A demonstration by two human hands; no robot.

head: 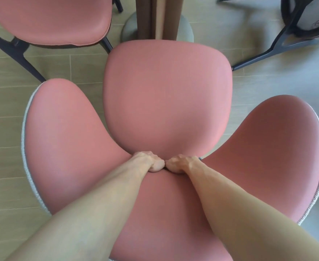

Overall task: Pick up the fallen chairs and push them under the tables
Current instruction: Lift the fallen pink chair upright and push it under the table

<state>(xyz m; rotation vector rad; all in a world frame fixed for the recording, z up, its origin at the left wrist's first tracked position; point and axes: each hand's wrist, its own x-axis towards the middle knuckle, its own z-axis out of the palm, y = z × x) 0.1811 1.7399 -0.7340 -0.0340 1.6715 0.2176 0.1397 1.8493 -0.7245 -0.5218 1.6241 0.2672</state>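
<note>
A pink upholstered chair (166, 95) stands upright directly below me, its seat facing the table's brown pedestal (157, 17). Its curved pink backrest spreads out to both sides in wings edged with white piping. My left hand (148, 162) and my right hand (181, 163) sit side by side at the crease where seat meets backrest, fingers curled down into the gap and gripping the backrest. The front edge of the seat lies close to the pedestal's round grey base (187, 28).
Another pink chair (55, 19) with black legs stands at the upper left. At the upper right a chair (296, 25) lies tipped, its black frame and underside showing. The floor is light wood planks.
</note>
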